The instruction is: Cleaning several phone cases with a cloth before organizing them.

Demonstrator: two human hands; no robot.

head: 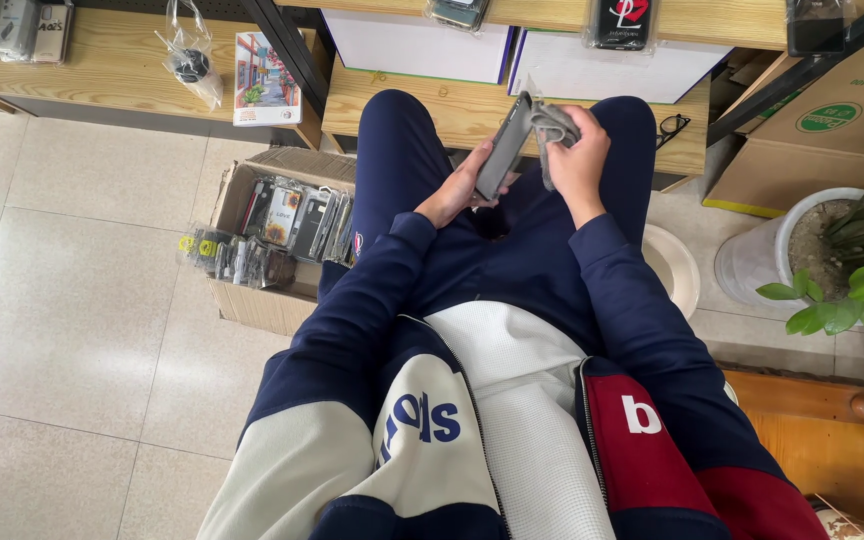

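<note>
Left hand [452, 192] closed round lower end of phone case [504, 147], tilted above your lap. Right hand [580, 160] clenched on grey cloth [554, 128], pressed against case top. Case looks light, stiff, slick; grip edges.

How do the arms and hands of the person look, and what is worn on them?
Both arms wear long navy blue sleeves with ribbed cuffs. The left hand and right hand are bare: no gloves, rings or watch show. The jacket adds white and red panels with letters.
</note>
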